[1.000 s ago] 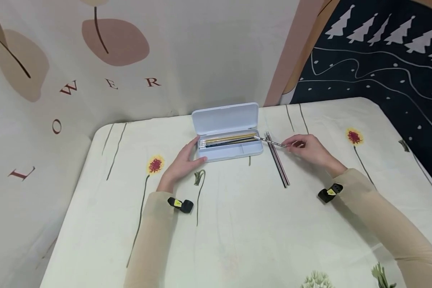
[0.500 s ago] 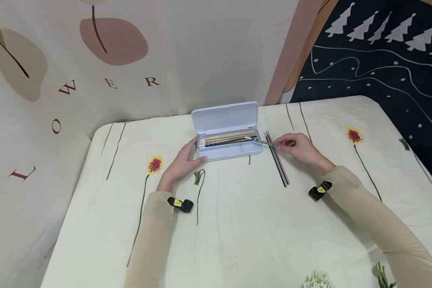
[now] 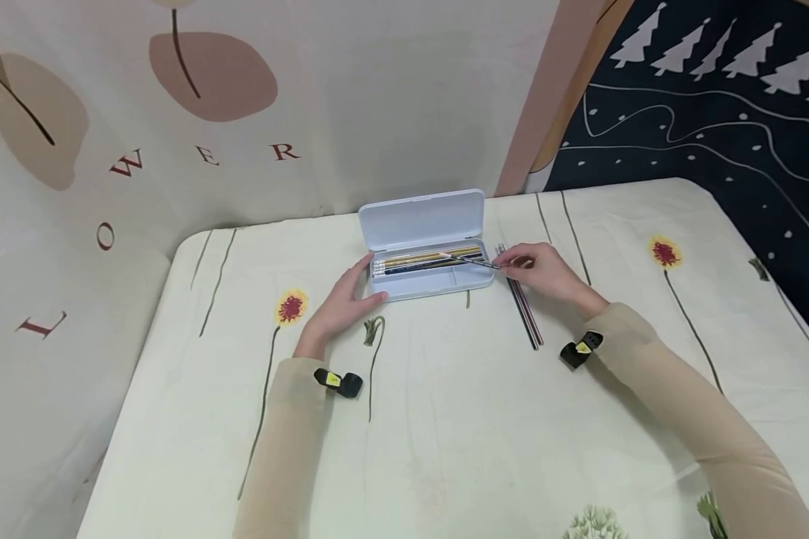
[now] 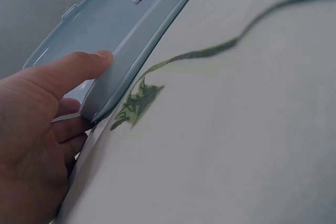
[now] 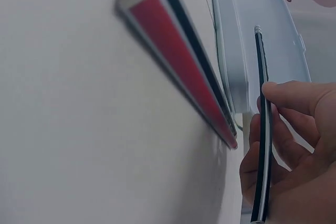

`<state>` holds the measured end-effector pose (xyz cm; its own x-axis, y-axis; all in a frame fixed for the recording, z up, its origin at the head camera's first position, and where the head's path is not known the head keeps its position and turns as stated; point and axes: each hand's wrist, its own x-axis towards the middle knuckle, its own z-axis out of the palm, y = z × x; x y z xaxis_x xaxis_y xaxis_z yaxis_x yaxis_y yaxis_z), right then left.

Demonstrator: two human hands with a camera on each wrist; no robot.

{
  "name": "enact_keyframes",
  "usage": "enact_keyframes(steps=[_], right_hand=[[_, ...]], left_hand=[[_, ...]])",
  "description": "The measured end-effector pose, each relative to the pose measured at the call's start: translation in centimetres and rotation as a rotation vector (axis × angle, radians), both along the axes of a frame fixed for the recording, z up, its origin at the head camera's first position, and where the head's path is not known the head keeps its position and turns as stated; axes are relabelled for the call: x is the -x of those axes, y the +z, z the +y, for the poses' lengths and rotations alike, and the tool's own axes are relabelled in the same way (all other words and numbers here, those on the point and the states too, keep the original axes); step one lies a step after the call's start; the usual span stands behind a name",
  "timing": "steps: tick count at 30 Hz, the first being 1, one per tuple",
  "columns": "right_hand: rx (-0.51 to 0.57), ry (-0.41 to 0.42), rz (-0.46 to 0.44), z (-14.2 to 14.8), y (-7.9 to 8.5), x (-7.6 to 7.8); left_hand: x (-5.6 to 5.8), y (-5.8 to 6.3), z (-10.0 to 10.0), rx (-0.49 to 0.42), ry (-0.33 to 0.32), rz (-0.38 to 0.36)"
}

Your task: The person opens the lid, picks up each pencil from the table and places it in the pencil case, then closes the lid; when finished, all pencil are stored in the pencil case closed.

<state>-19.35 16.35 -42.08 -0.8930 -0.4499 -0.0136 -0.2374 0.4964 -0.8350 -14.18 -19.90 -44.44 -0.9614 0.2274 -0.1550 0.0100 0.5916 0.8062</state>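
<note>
Left hand (image 3: 340,307) rests open-fingered against the left end of the pencil case (image 3: 438,281), thumb on its near wall, likely bracing it. Right hand (image 3: 542,271) pinches a dark pencil (image 3: 470,260), tip angled over the case's right end above the pencils already inside. Spare pencils (image 3: 520,299) lie just right of the case on the counter (image 3: 445,419), whose near half gives open room.

Right hand (image 3: 542,271) pinching pencil (image 3: 470,260); left hand (image 3: 342,303) on case (image 3: 438,283)
</note>
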Motion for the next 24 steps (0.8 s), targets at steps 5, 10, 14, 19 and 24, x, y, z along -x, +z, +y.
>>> enact_keyframes(steps=[5, 10, 14, 19, 24], right_hand=[[0.002, 0.035, 0.013, -0.9, 0.0, 0.5], [-0.010, 0.069, 0.041, -1.9, 0.2, 1.1], [-0.007, 0.090, 0.061, -2.8, 0.5, 1.6], [-0.014, 0.127, 0.086, -4.2, 0.5, 2.2], [-0.036, 0.147, 0.093, -5.4, 0.4, 2.9]], left_hand=[[0.0, 0.0, 0.0, 0.001, -0.002, 0.000], [-0.1, 0.0, 0.0, 0.004, -0.002, -0.005], [-0.1, 0.1, -0.1, 0.003, -0.002, -0.008], [-0.1, 0.2, -0.1, 0.004, -0.008, 0.000], [-0.1, 0.2, 0.0, 0.003, -0.004, -0.003]])
